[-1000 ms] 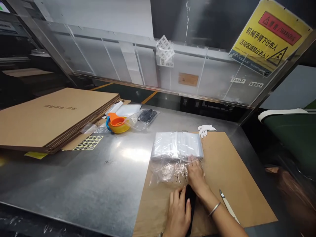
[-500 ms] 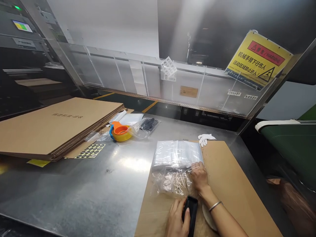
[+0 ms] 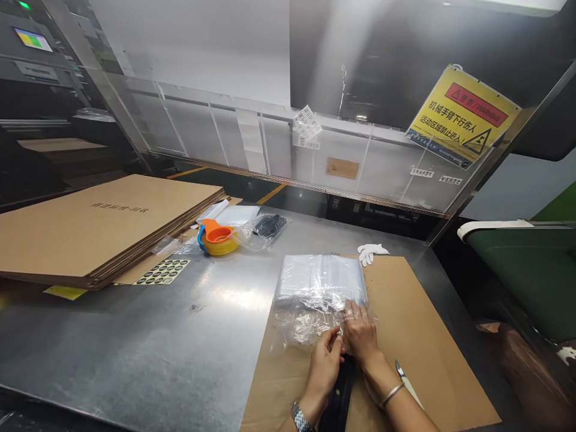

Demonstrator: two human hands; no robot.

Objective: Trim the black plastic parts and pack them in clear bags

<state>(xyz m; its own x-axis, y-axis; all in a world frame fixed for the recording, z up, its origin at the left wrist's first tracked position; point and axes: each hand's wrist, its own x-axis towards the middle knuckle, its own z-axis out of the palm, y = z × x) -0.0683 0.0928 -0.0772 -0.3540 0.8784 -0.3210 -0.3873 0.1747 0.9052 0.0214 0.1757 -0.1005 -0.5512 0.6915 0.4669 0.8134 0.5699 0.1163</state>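
My left hand (image 3: 324, 363) and my right hand (image 3: 360, 336) meet at the near edge of a crumpled clear plastic bag (image 3: 306, 321). Both hands have their fingers pinched on the thin film. Behind the bag lies a neat stack of clear plastic bags (image 3: 320, 279). A black flat object (image 3: 338, 396) lies on the brown cardboard sheet (image 3: 418, 342) under my left wrist, which wears a watch. My right wrist carries a bracelet. A small knife (image 3: 407, 381) lies beside my right forearm.
A pile of flat cardboard sheets (image 3: 103, 225) fills the left of the metal table (image 3: 148, 336). Near it sit an orange and yellow tape dispenser (image 3: 217, 237), a sticker sheet (image 3: 162, 272), a bagged black item (image 3: 269, 225) and a white glove (image 3: 371, 252). A clear guard with a yellow warning sign (image 3: 463, 117) stands behind.
My left hand has left the black object and moved up to the crumpled bag. My right hand slid back from the stack's corner to the bag's near edge.
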